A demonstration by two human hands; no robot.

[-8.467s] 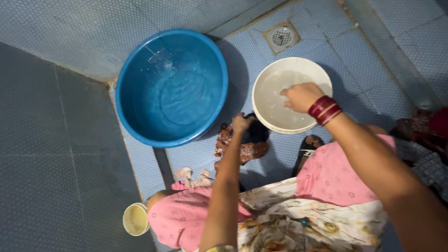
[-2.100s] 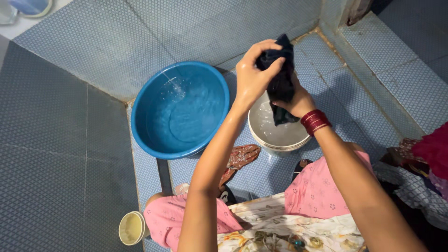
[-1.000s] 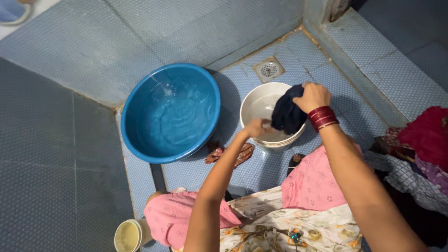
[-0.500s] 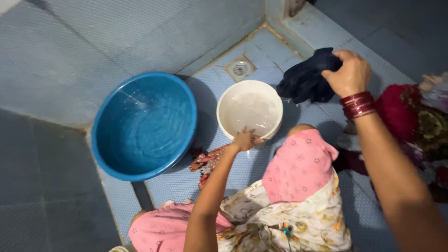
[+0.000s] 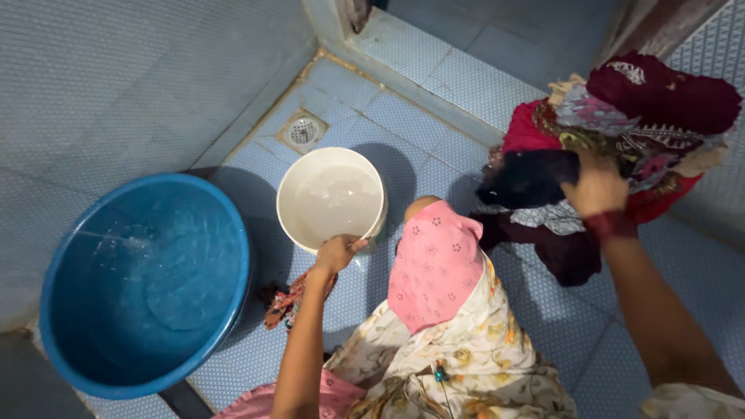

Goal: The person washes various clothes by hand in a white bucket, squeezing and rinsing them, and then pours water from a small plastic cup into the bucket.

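Observation:
My left hand [image 5: 337, 252] grips the near rim of a white bucket [image 5: 299, 194] that holds cloudy water. My right hand [image 5: 596, 188], with red bangles at the wrist, holds a dark navy cloth [image 5: 529, 178] against a heap of coloured clothes [image 5: 652, 116] on the tiled floor at the right. A large blue basin [image 5: 140, 279] of water stands to the left of the bucket.
A round floor drain [image 5: 303, 132] sits in the corner behind the bucket. A brown patterned cloth [image 5: 285, 301] lies on the floor between basin and bucket. My knees in pink and floral fabric [image 5: 434, 264] fill the lower middle. Tiled walls rise at left and back.
My right hand has carried the dark cloth away from the bucket, rightward onto the clothes heap. My left hand has stayed at the bucket's rim. The view has swung right.

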